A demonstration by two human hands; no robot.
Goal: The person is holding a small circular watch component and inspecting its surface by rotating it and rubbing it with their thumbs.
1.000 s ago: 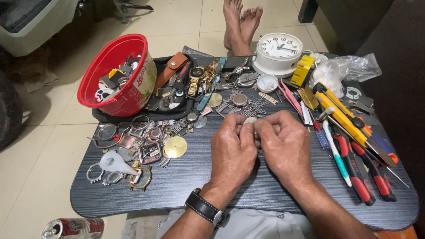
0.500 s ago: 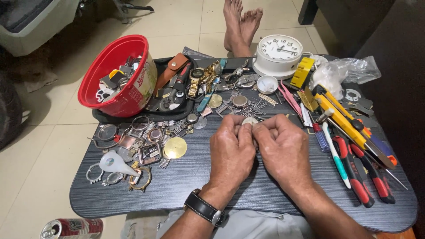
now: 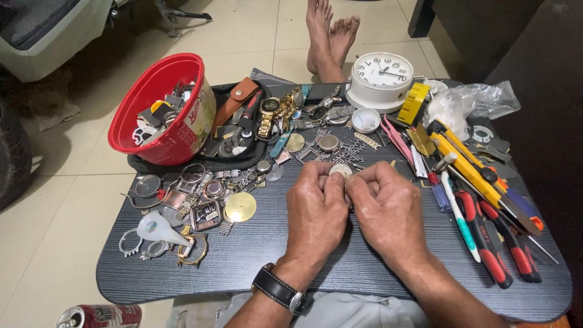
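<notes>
- 1 can (image 3: 100,316) lies on the floor at the lower left, below the table (image 3: 255,273) edge.
- 1 red bowl (image 3: 159,109) stands tilted at the table's far left, full of small parts too jumbled to count.
- In front of the bowl lies a scatter of watch cases, rings and bezels; among them 1 white squeeze bottle (image 3: 156,228) and 1 brass disc (image 3: 240,207) stand out. The rest overlap too much to count.
- 1 brown strap (image 3: 234,103) and 1 gold watch (image 3: 268,116) lie on a dark tray behind the scatter.
- 1 left hand (image 3: 316,212), with 1 black-strapped watch (image 3: 279,289) on its wrist, is clenched; its fingertips pinch 1 small round case (image 3: 340,170).
- The case sits at the table's middle, held between both hands just above the tabletop.
- 1 right hand (image 3: 385,209) is closed too, knuckles touching the left hand, its thumb and forefinger on the same case.
- 2 bare feet (image 3: 331,33) rest on the floor beyond the table.
- 1 white clock (image 3: 381,78) stands at the far edge, with 1 small white cup (image 3: 366,119) just in front.
- 1 yellow block (image 3: 414,103) lies beside the clock.
- 1 clear bag (image 3: 470,106) lies at the far right.
- 2 red-handled pliers (image 3: 498,240) lie side by side at the right, near 1 yellow knife (image 3: 464,161) and 1 blue screwdriver (image 3: 438,189).
</notes>
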